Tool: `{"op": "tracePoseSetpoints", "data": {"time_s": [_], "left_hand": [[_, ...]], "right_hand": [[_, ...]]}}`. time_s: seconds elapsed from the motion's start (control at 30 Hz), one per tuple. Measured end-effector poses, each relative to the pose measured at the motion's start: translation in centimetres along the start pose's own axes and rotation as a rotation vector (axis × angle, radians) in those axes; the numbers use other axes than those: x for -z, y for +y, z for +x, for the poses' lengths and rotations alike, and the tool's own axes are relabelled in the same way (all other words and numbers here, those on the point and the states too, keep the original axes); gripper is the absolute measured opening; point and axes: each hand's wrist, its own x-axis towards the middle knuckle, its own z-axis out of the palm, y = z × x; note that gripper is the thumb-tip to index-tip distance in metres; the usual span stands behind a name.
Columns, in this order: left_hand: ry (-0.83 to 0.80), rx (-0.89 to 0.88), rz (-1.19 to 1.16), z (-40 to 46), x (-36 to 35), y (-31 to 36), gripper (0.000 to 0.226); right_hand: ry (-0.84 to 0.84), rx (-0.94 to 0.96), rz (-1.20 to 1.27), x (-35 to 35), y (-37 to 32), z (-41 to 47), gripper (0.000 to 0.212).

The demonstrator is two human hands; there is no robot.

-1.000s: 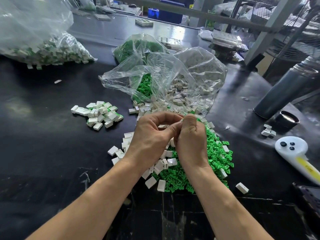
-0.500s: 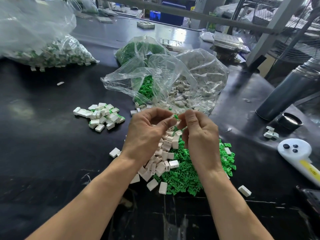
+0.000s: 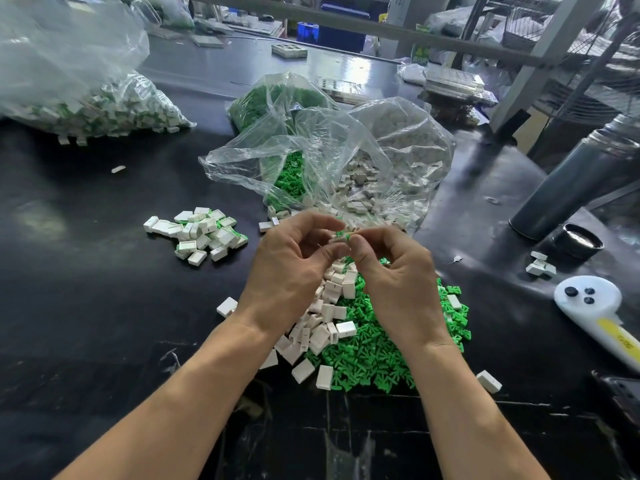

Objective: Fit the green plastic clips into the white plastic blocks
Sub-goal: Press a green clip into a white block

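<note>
- Broadly: black table [image 3: 86, 306] carrying a large clear bag [image 3: 329, 157] spilling green and white parts at centre, and a second bag [image 3: 86, 98] of fitted pieces far left.
- Next down: loose heap of green clips [image 3: 374, 351] just below the hands, with a heap of white blocks [image 3: 329, 306] touching its left edge; smaller pile of finished blocks [image 3: 201, 233] well apart to the left.
- Then the left hand [image 3: 291, 271], fingers curled, pinching one white block [image 3: 337, 239] between thumb and forefinger above the heaps.
- Likewise the right hand [image 3: 398, 275], fingertips pressed on a green clip [image 3: 342, 233] sitting at the block's top; how deep it sits, cannot tell.
- Looks of the pair: block small, pale, boxy; clip tiny, bright green, pronged, only its top showing between the fingers.
- Risks, as judged: clip going in crooked from an off-axis push, jamming or bending a prong; clip slipping from so small a pinch and dropping into the heap below; half-seated clip passed as done, since fingers hide the joint.
- Lesser risk: forearm sweep scattering loose blocks toward the white handset [image 3: 588, 303] at right.
</note>
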Motion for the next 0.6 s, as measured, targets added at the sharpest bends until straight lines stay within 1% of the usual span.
{"op": "tracePoseSetpoints", "data": {"time_s": [0.17, 0.33, 0.4, 0.53, 0.6], "left_hand": [[-0.029, -0.144, 0.301, -0.2, 0.2, 0.0, 0.015], [-0.016, -0.214, 0.486, -0.4, 0.4, 0.2, 0.016], [0.011, -0.202, 0.576, -0.3, 0.7, 0.0, 0.016], [0.105, -0.118, 0.718, 0.3, 1.9, -0.6, 0.015], [0.166, -0.088, 0.851, 0.7, 2.9, -1.0, 0.015]], "right_hand": [[0.021, -0.036, -0.013, -0.2, 0.1, 0.0, 0.008], [0.054, -0.044, -0.044, -0.3, 0.4, -0.1, 0.007], [0.086, -0.067, -0.032, -0.1, 0.6, 0.0, 0.009], [0.123, -0.083, -0.041, 0.3, 0.8, 0.1, 0.011], [0.12, -0.076, -0.053, 0.4, 0.8, 0.1, 0.01]]}}
